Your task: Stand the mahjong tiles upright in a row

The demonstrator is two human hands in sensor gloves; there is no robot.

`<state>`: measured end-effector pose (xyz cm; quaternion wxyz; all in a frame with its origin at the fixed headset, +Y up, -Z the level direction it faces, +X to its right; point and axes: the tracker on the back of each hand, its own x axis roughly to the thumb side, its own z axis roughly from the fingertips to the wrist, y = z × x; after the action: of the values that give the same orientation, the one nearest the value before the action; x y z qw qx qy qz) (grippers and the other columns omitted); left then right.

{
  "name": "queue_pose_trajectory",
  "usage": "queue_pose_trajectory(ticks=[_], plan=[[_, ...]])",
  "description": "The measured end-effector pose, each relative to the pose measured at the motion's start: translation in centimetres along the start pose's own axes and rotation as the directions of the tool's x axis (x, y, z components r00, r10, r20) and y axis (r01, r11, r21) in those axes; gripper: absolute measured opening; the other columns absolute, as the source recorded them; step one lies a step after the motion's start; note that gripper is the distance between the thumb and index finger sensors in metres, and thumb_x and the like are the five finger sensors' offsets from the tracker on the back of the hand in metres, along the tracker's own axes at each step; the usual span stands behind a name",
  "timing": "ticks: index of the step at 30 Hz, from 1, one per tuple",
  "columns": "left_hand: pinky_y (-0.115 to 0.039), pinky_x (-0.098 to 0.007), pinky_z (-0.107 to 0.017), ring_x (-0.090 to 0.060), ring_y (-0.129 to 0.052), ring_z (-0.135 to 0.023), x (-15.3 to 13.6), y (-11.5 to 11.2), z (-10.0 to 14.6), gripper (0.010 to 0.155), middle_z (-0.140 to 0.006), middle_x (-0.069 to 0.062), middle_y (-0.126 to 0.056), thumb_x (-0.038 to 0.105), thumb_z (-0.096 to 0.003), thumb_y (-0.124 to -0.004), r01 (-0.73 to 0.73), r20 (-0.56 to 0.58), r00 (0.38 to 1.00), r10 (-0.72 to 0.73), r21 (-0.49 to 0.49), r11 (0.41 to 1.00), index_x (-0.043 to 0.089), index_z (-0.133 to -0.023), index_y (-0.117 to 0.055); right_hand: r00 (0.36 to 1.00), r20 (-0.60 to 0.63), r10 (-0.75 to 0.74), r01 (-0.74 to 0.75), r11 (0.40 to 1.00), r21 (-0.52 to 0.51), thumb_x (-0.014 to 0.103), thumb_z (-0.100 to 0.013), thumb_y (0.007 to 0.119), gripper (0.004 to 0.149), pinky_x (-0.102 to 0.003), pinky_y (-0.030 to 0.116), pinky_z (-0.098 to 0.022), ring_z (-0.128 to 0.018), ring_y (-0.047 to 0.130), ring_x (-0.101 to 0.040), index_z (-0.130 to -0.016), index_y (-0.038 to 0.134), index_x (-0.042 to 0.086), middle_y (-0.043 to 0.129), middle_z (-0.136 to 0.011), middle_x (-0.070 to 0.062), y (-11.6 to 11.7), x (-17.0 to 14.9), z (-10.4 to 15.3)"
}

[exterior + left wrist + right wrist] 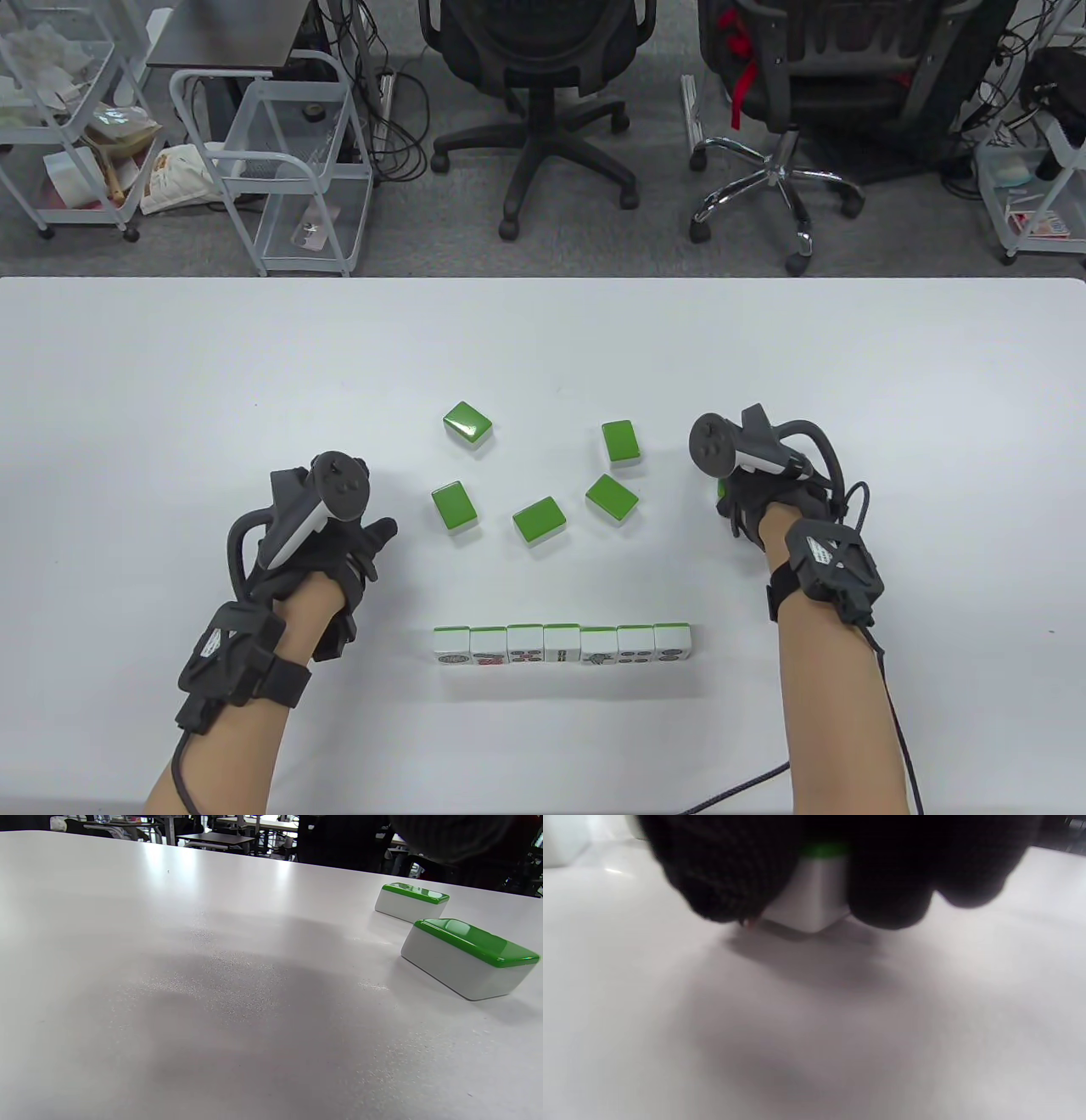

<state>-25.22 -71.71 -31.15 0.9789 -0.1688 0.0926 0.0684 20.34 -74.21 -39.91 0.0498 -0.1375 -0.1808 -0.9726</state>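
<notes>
One white table (170,382) carries everything. Two gloved hands rest on it: left hand (327,543) near the bottom left, fingers loosely spread flat, holding nothing; right hand (764,501) off to the right of the loose tiles, fingers curled down around one tile (814,895), gripping its sides, tile low at the table surface, contact with the table unclear from the blur. Seven tiles stand upright in a row (562,645), touching side by side, faces toward the camera, near the bottom centre between the two wrists. Five loose tiles (537,519) lie flat green-back up above the row, apart from each other; two show in the left wrist view (466,959).
</notes>
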Motion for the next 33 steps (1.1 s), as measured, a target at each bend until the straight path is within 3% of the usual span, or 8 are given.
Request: queue_pose_trajectory(ticks=[2, 6, 11, 13, 17, 22, 33], plan=[[-0.047, -0.057, -0.075, -0.036, -0.033, -0.109, 0.0, 0.0, 0.0, 0.083, -0.115, 0.003, -0.027, 0.065, -0.0293, -0.068, -0.005, 0.003, 1.000, 0.005, -0.001, 1.000, 0.038, -0.100, -0.032, 0.998, 0.017, -0.068, 0.067, 0.997, 0.024, 0.031, -0.024, 0.087, 0.079, -0.044, 0.084, -0.035, -0.052, 0.095, -0.033, -0.091, 0.056, 0.001, 0.066, -0.090, -0.029, -0.4, -0.1, 1.2], [-0.047, -0.057, -0.075, -0.036, -0.033, -0.109, 0.0, -0.1, 0.0, 0.083, -0.115, 0.003, -0.027, 0.065, -0.0294, -0.068, -0.013, 0.010, 1.000, 0.013, -0.001, 1.000, 0.038, -0.100, -0.032, 0.953, 0.062, -0.298, 0.277, 0.933, 0.228, 0.028, -0.027, 0.085, 0.079, -0.048, 0.081, -0.039, -0.057, 0.090, -0.039, -0.092, 0.053, -0.002, 0.061, -0.092, -0.033, -0.4, 0.6, 4.9], [-0.047, -0.057, -0.075, -0.036, -0.033, -0.109, 0.1, -0.1, 0.1, 0.083, -0.115, 0.003, -0.027, 0.064, -0.0294, -0.068, -0.010, 0.018, 1.000, 0.010, 0.001, 1.000, 0.038, -0.100, -0.032, 0.896, 0.052, -0.441, 0.353, 0.777, 0.521, 0.027, -0.029, 0.085, 0.078, -0.047, 0.081, -0.039, -0.056, 0.090, -0.040, -0.093, 0.053, -0.005, 0.060, -0.092, -0.035, 1.7, 2.0, 8.8], [-0.047, -0.057, -0.075, -0.036, -0.033, -0.109, 0.2, -0.2, 0.2, 0.083, -0.115, 0.003, -0.027, 0.064, -0.0294, -0.068, -0.007, 0.021, 1.000, 0.007, -0.004, 1.000, 0.038, -0.100, -0.032, 0.891, 0.043, -0.453, 0.352, 0.746, 0.565, 0.027, -0.029, 0.085, 0.078, -0.047, 0.081, -0.038, -0.055, 0.091, -0.041, -0.092, 0.053, -0.005, 0.060, -0.092, -0.036, 2.7, 2.4, 9.6], [-0.048, -0.057, -0.075, -0.036, -0.033, -0.109, 0.2, -0.3, 0.2, 0.083, -0.115, 0.003, -0.027, 0.064, -0.0294, -0.068, -0.002, 0.019, 1.000, 0.002, -0.007, 1.000, 0.038, -0.100, -0.033, 0.878, 0.069, -0.474, 0.344, 0.726, 0.595, 0.027, -0.029, 0.085, 0.078, -0.047, 0.082, -0.038, -0.054, 0.091, -0.041, -0.092, 0.053, -0.006, 0.060, -0.091, -0.036, 4.0, 3.8, 10.0], [-0.047, -0.057, -0.075, -0.036, -0.033, -0.109, -0.3, -0.5, 0.2, 0.083, -0.115, 0.003, -0.027, 0.064, -0.0293, -0.067, -0.011, 0.006, 1.000, 0.012, -0.018, 1.000, 0.038, -0.100, -0.033, 0.904, 0.110, -0.412, 0.284, 0.774, 0.566, 0.028, -0.029, 0.084, 0.076, -0.047, 0.082, -0.039, -0.054, 0.091, -0.041, -0.091, 0.055, -0.007, 0.060, -0.086, -0.038, 4.2, 5.3, 10.4], [-0.047, -0.057, -0.075, -0.036, -0.033, -0.109, -0.9, -0.5, 0.1, 0.083, -0.115, 0.003, -0.027, 0.065, -0.0294, -0.067, -0.027, -0.003, 1.000, 0.027, -0.020, 0.999, 0.038, -0.100, -0.033, 0.819, 0.131, -0.558, 0.427, 0.747, 0.510, 0.028, -0.028, 0.087, 0.063, -0.043, 0.090, -0.037, -0.053, 0.100, -0.038, -0.084, 0.074, 0.004, 0.074, -0.083, -0.028, 4.0, 4.6, 9.5]])
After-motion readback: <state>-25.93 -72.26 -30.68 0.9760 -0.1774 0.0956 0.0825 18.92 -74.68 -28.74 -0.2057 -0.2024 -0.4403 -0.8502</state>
